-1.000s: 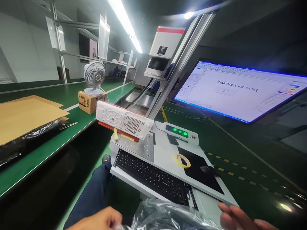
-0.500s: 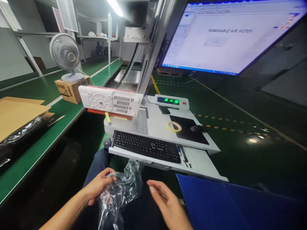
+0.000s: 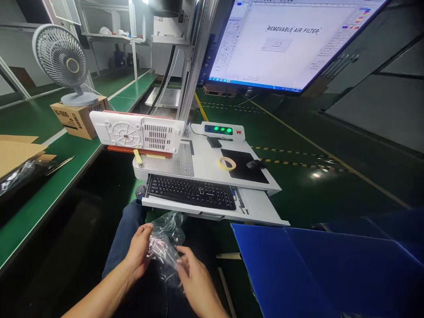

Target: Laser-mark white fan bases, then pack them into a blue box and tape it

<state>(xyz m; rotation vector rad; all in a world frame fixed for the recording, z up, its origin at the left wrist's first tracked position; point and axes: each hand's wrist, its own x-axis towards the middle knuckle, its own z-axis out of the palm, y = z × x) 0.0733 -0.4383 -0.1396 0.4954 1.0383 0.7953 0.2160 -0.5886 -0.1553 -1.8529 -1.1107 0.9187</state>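
A crumpled clear plastic bag (image 3: 165, 247) hangs over my lap, below the keyboard drawer. My left hand (image 3: 139, 249) grips its left side, thumb on top. At its right edge my right hand (image 3: 192, 271) has its fingers closed on the film. Something pinkish shows through the bag, too unclear to name. Past the drawer, a white plastic panel (image 3: 134, 134) with a round grille and slots stands tilted on an orange-red support over the perforated metal plate (image 3: 183, 161).
A black keyboard (image 3: 192, 191) lies in the pulled-out drawer. On the white bench are a tape roll (image 3: 227, 164) and a mouse (image 3: 255, 163). A monitor (image 3: 281, 48) hangs above. Blue sheets (image 3: 298, 265) stand at right. A fan (image 3: 62, 62) sits on a carton (image 3: 77, 119) at left.
My right hand has moved left and taken hold of the bag, where before it was apart from it. My left hand has kept its grip. The view has shifted to the right.
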